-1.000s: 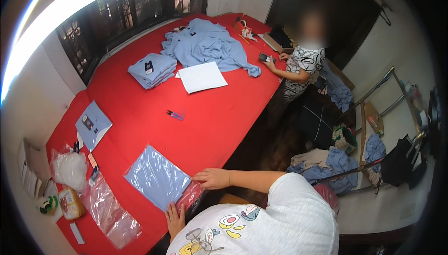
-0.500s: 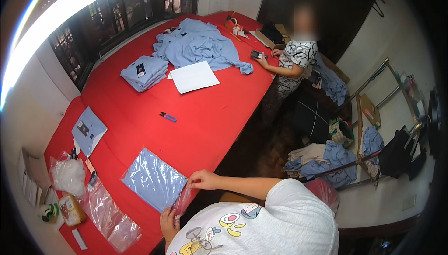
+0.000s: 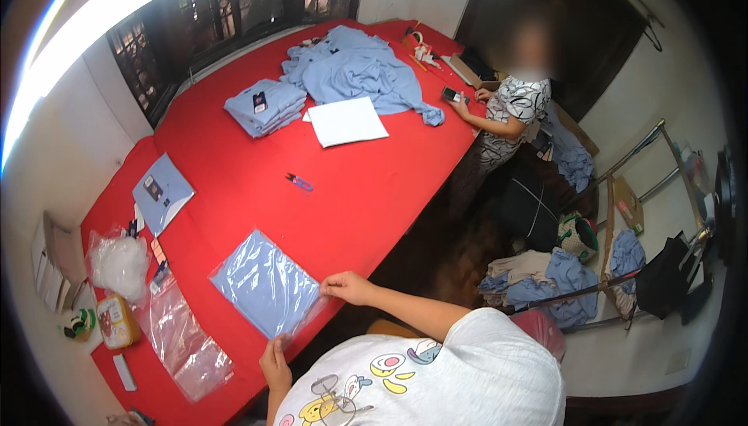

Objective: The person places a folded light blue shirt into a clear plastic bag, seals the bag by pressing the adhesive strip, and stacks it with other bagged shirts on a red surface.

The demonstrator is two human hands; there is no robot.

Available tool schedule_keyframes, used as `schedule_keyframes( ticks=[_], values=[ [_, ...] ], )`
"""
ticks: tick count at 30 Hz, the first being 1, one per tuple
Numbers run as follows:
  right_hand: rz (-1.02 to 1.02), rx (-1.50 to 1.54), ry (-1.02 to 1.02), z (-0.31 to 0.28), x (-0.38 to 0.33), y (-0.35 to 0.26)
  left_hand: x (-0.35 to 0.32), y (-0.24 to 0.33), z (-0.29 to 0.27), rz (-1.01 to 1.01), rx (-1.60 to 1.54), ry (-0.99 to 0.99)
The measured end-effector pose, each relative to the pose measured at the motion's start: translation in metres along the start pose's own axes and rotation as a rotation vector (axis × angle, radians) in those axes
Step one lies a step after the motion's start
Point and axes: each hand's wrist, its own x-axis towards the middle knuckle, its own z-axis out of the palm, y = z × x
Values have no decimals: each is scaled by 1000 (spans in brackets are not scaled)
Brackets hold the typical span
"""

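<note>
A folded light-blue garment in a clear plastic bag (image 3: 265,286) lies flat on the red-covered table, close to its near edge. My right hand (image 3: 348,287) pinches the bag's right corner between thumb and fingers. At the bag's near corner, my left hand (image 3: 275,362) has thumb and fingertips closed on the plastic. A clear strip of the bag runs beyond the garment between the two hands. Farther in on the table lie small blue-handled thread snips (image 3: 299,182), touched by neither hand.
Empty plastic bags (image 3: 183,332) and a yellow-rimmed box (image 3: 117,322) lie at left, below another folded garment (image 3: 164,192). Folded garments (image 3: 265,107), white sheets (image 3: 348,122) and a loose blue cloth heap (image 3: 354,68) sit farther back. A person (image 3: 506,118) holds a dark device at right.
The bag's loose end, hanging crumpled between my hands before, is now drawn flatter along the garment's near side. My left hand has shifted to the bag's near corner. The whole view has shifted slightly.
</note>
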Motion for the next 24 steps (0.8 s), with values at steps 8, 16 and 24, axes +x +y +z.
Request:
schedule_keyframes(
  ticks=[8,16,24],
  values=[
    [-121,-141,191,25,9,-18,17,-2,-2,-63,-159,87],
    [48,136,235,52,48,-15,42,-45,-11,-229,-411,229],
    [86,-16,357,54,56,-4,74,-32,5,-252,-132,304]
  ],
)
